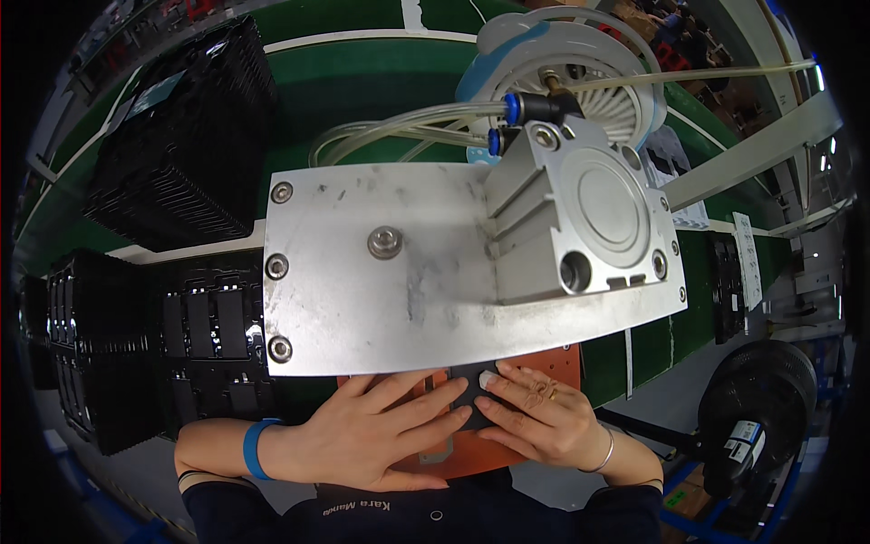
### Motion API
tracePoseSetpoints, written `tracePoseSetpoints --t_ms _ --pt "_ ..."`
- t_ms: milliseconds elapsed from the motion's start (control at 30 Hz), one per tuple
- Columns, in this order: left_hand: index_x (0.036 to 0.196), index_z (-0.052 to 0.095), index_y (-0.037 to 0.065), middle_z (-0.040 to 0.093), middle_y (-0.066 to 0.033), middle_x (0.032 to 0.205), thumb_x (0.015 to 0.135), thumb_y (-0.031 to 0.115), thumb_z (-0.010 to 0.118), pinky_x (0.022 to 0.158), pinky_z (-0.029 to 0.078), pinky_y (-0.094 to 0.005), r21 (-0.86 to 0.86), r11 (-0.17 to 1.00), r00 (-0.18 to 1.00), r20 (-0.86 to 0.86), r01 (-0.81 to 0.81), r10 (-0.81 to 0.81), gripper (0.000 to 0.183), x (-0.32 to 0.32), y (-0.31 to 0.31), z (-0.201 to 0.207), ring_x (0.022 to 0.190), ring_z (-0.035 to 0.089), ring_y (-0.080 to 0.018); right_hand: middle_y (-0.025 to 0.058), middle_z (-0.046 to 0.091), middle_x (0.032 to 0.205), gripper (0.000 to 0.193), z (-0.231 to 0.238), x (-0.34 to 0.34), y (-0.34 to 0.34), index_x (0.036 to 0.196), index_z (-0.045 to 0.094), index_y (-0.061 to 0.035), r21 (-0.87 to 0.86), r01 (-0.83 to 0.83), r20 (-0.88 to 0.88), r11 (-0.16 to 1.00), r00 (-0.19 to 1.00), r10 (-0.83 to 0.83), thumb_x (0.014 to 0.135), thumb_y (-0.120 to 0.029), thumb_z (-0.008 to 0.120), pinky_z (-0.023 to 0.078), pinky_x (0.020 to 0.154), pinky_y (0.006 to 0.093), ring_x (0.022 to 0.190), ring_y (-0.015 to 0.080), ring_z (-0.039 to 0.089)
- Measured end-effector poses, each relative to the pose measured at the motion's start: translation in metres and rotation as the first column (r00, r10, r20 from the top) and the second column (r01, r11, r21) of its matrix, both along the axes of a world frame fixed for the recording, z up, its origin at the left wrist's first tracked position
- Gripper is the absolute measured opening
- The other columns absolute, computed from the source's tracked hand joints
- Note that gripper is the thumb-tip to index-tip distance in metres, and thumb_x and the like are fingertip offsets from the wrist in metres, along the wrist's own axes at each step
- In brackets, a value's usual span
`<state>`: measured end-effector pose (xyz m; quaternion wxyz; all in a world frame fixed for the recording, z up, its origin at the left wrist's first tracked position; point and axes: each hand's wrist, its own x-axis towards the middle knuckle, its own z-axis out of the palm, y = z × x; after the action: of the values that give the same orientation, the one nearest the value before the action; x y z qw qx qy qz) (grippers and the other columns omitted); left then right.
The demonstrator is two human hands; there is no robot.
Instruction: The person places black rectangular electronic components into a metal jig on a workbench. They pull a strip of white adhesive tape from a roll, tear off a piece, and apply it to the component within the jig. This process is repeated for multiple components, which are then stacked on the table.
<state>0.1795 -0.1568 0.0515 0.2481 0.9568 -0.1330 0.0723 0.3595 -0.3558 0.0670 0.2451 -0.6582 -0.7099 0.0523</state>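
A small dark flat piece [467, 412] lies on an orange plate [564, 364], below the front edge of a silver metal press plate [353, 308]. My left hand [362, 440] rests open on the orange plate, fingers spread, its fingertips at the left side of the dark piece. From the other side my right hand [548, 419] reaches over with fingers stretched out, their tips touching the piece. A fingertip of that hand has a white covering. The press plate hides the far part of the orange plate.
A square air cylinder [598, 213] with clear hoses [408, 122] sits on the press plate. To the left are a black tray of flat dark parts [217, 322] and stacks of black trays [195, 136]. A white-blue fan [580, 68] stands behind.
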Motion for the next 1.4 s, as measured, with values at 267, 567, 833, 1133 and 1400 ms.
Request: tracePoseSetpoints --t_ms 267,567,833,1133,1400 --pt "0.127 0.064 0.02 0.052 -0.0049 0.142 0.083 0.071 0.057 0.101 0.034 -0.0439 0.006 1.0 1.0 -0.023 -0.017 0.017 0.068 -0.003 -0.001 -0.001 0.126 0.045 -0.03 0.0146 0.067 0.116 0.035 0.0 0.0 0.002 0.103 0.071 -0.0022 0.023 0.007 0.016 1.0 1.0 -0.007 0.077 -0.022 0.081 0.059 0.086 0.0367 0.104 0.0276 0.068" --pt "0.127 0.064 0.02 0.052 -0.0052 0.143 0.082 0.07 0.059 0.097 0.038 -0.0399 0.016 1.0 0.999 -0.028 -0.02 0.02 0.067 -0.004 -0.002 -0.003 0.124 0.045 -0.0291 0.0153 0.067 0.111 0.038 0.002 0.001 0.005 0.105 0.07 0.0006 0.019 0.004 -0.028 1.0 1.0 -0.004 0.075 -0.019 0.082 0.06 0.079 0.0353 0.097 0.0272 0.07" --pt "0.124 0.065 0.019 0.053 -0.0045 0.141 0.084 0.067 0.059 0.099 0.037 -0.0413 0.034 0.999 0.999 -0.038 -0.025 0.026 0.063 -0.003 -0.003 0.002 0.124 0.046 -0.0297 0.0149 0.067 0.113 0.035 0.002 -0.001 0.004 0.105 0.07 0.0001 0.019 0.01 0.006 1.0 1.0 -0.01 0.078 -0.019 0.08 0.06 0.083 0.0372 0.101 0.0286 0.069" --pt "0.12 0.067 0.017 0.052 -0.0064 0.141 0.086 0.057 0.063 0.109 0.031 -0.0503 -0.03 0.999 0.999 0.014 -0.029 0.029 0.053 -0.001 -0.002 0.0 0.132 0.043 -0.0322 0.0136 0.033 0.151 0.05 0.04 -0.024 -0.003 0.137 0.043 -0.0055 -0.378 0.049 -0.851 0.925 0.374 -0.368 0.09 0.006 0.057 0.033 0.113 0.0384 0.141 0.0273 0.037" --pt "0.114 0.07 0.009 0.061 -0.0091 0.125 0.08 0.033 0.077 0.096 0.045 -0.0432 -0.211 0.976 0.981 0.17 -0.056 0.093 0.042 -0.006 -0.004 0.005 0.116 0.055 -0.0303 0.0094 0.062 0.098 0.051 0.021 -0.008 0.016 0.123 0.04 -0.0045 -0.466 0.255 -0.853 0.847 0.126 -0.507 0.083 0.012 0.067 0.056 0.072 0.0224 0.08 0.0118 0.067"
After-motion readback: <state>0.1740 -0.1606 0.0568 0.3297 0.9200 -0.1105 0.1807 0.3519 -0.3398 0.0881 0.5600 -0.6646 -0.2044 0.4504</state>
